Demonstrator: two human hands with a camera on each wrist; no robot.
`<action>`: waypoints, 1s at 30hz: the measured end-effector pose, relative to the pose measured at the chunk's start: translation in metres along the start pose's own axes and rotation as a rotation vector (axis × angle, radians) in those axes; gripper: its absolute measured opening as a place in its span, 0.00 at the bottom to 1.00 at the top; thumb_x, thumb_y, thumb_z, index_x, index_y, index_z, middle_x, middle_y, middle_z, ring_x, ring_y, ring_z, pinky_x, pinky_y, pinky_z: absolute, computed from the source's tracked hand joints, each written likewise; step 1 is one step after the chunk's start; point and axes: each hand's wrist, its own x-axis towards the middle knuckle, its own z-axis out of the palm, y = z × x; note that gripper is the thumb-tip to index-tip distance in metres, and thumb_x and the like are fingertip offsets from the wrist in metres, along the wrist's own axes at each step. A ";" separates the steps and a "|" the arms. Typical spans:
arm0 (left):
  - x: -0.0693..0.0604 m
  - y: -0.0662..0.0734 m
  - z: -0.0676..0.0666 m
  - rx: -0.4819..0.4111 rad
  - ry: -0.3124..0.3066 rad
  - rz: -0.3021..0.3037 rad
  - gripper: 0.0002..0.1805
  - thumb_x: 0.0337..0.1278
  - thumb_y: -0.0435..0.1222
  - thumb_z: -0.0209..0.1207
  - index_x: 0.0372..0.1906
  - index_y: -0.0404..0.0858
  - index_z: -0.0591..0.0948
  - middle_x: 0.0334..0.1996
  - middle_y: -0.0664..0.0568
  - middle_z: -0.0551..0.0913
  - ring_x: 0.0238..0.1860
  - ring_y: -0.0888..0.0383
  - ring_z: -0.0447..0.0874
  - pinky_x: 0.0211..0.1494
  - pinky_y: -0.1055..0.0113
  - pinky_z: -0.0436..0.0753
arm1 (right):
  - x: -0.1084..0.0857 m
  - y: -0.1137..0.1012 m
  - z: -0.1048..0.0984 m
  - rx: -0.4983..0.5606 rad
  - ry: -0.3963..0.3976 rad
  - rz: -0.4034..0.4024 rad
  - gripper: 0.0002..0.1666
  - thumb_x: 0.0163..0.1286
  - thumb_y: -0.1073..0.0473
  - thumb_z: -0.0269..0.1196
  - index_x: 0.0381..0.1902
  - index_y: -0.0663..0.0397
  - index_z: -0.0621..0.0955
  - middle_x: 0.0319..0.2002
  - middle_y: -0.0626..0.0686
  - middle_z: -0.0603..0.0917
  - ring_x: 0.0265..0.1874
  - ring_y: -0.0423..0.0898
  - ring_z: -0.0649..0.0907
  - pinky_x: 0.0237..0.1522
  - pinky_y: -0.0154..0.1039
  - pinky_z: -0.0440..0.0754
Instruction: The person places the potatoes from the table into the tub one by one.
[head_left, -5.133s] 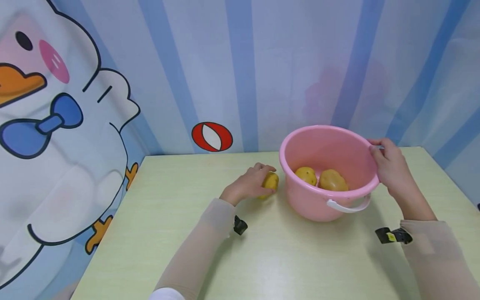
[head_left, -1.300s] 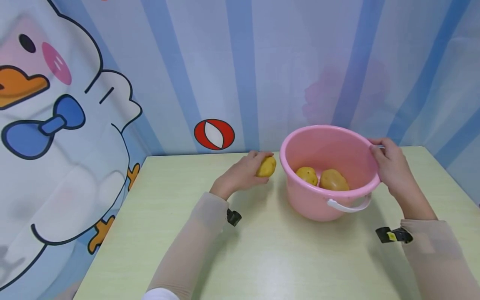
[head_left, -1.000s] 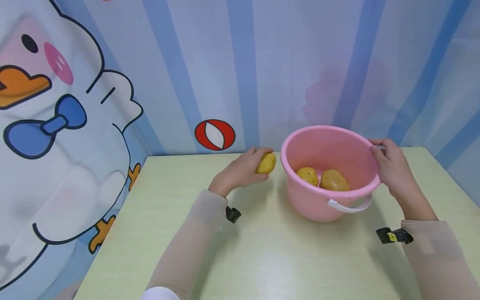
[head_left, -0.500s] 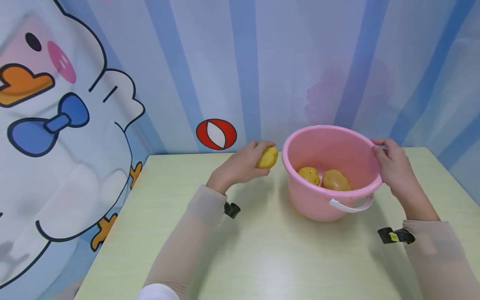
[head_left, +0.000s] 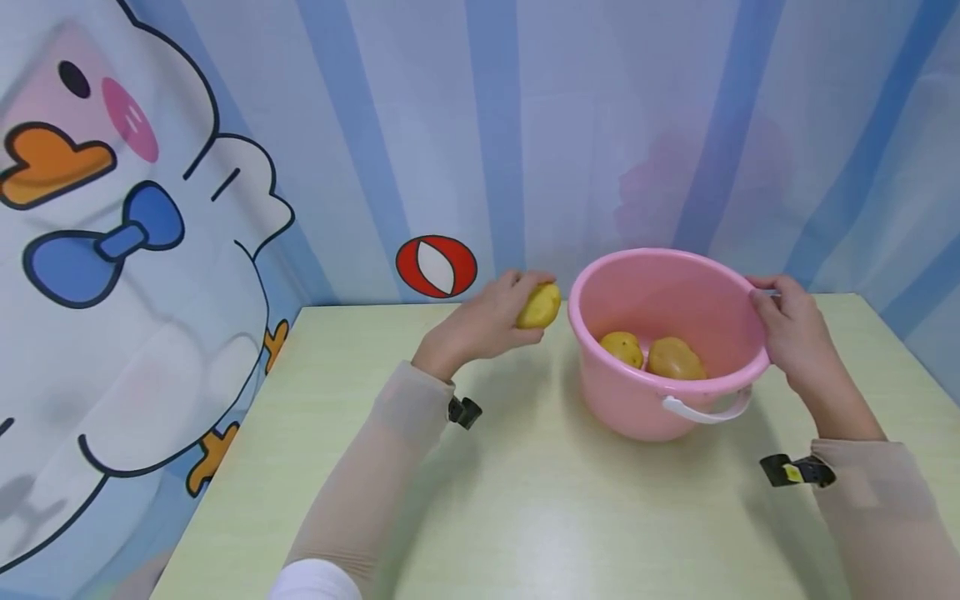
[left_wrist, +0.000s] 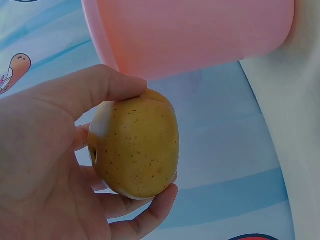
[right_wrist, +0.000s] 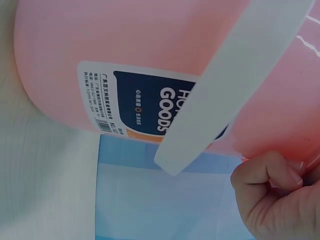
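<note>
My left hand (head_left: 491,321) holds a yellow potato (head_left: 539,306) above the table, just left of the pink bucket (head_left: 622,400). In the left wrist view, thumb and fingers grip this speckled potato (left_wrist: 137,145) from its two sides, apart from the bucket wall (left_wrist: 195,35). Two more potatoes, a smaller one (head_left: 622,349) and a larger one (head_left: 676,359), lie inside on the bucket's bottom. At the bucket's right rim, my right hand (head_left: 801,329) grips the edge with curled fingers, as the right wrist view also shows. The bucket stands on the table.
A white bucket handle (head_left: 707,412) hangs down at the front of the bucket. The pale wooden table (head_left: 525,517) ends at a striped blue backdrop (head_left: 555,150) behind, with a printed white duck (head_left: 150,350) at the left. Small black cameras sit on both wrists.
Earlier my left hand was around the potato low beside the bucket. It has since raised the potato up and away toward the backdrop. The bucket and my right hand have stayed put.
</note>
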 end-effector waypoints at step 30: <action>0.004 0.018 -0.017 0.025 0.038 0.094 0.35 0.65 0.41 0.61 0.74 0.46 0.62 0.57 0.46 0.69 0.45 0.54 0.72 0.42 0.64 0.77 | -0.002 -0.002 0.000 -0.015 0.005 0.016 0.33 0.83 0.52 0.36 0.72 0.73 0.59 0.55 0.76 0.72 0.29 0.32 0.78 0.27 0.33 0.81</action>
